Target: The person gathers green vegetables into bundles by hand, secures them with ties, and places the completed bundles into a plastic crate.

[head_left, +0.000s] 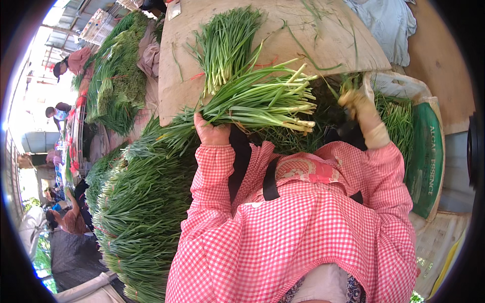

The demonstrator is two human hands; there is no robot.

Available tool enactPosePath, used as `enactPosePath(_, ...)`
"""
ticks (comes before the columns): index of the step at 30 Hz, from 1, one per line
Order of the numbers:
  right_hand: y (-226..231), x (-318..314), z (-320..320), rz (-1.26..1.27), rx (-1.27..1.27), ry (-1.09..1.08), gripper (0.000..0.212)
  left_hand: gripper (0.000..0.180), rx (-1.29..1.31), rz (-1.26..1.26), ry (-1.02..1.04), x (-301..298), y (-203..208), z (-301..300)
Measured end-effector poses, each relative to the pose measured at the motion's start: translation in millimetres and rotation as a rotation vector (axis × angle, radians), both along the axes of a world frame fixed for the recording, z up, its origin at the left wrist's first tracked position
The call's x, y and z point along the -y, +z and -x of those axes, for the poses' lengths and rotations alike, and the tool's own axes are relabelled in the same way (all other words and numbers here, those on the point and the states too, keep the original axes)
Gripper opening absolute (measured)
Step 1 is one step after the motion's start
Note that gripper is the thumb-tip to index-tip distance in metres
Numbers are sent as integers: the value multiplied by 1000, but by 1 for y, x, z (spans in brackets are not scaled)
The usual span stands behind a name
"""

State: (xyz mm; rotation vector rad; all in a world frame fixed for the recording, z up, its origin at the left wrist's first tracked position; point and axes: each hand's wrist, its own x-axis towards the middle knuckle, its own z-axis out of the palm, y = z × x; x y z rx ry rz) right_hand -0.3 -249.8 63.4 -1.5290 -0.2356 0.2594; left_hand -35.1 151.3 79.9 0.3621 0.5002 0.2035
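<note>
My left hand (pixel 211 132) is closed round the leafy part of a bunch of Chinese chives (pixel 265 101), whose pale stem ends point right over the near edge of a wooden board (pixel 178 93). My right hand (pixel 365 115), in a pale glove, is raised to the right of those stem ends, apart from them. Motion smears its fingers, and a few thin green leaves show beside it. Another bunch of chives (pixel 222 50) lies on the board just beyond, stems toward me, with a red tie near its left side.
Tied chives form a tall heap (pixel 146 212) at my left. More chives fill a white and green sack (pixel 424 151) at my right. Loose leaves and a pale cloth (pixel 386 25) lie at the back right. Several people work farther left near another green pile (pixel 118 70).
</note>
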Motion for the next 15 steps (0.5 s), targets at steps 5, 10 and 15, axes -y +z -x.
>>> enactPosePath(5, 34, -73, 65, 662, 217, 431, 30, 32, 27, -2, 12, 20, 6, 3)
enactPosePath(10, 48, -145, 59, 337, 192, 282, 47, 32, -17, -22, 71, 40, 15, 2)
enactPosePath(15, 51, -186, 43, 36, -86, 293, 36, 35, 33, -40, 32, 49, 11, 2)
